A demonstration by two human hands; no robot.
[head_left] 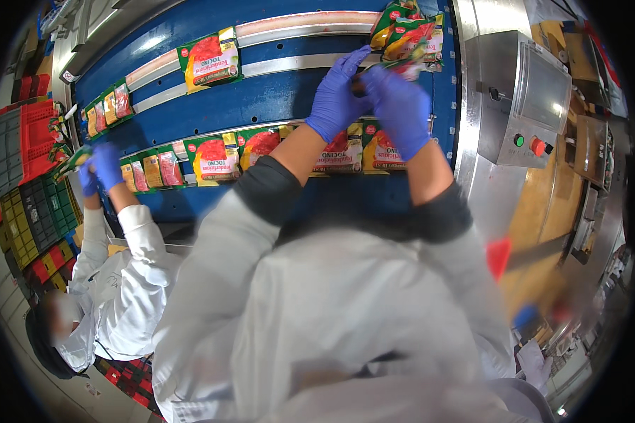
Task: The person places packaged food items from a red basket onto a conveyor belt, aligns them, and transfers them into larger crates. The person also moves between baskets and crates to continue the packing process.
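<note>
Both my hands wear blue-purple gloves and reach over a blue conveyor belt. My left hand (340, 95) has its fingers stretched out toward the far side, beside my right hand. My right hand (401, 109), smeared by motion, closes on a meat packet (408, 69), mostly covered by the glove. Just beyond lie several heaped red, green and yellow packets (410, 37). Below my wrists a row of similar packets (215, 156) lies flat, partly covered by my forearms. Another packet (210, 60) sits alone on the far strip.
At left, a co-worker's gloved hands (104, 168) hold a packet above the belt's edge. More packets (108, 109) lie near them. Stacked coloured crates (32, 141) stand beyond. To my right is a steel control box (522, 106) with green and red buttons.
</note>
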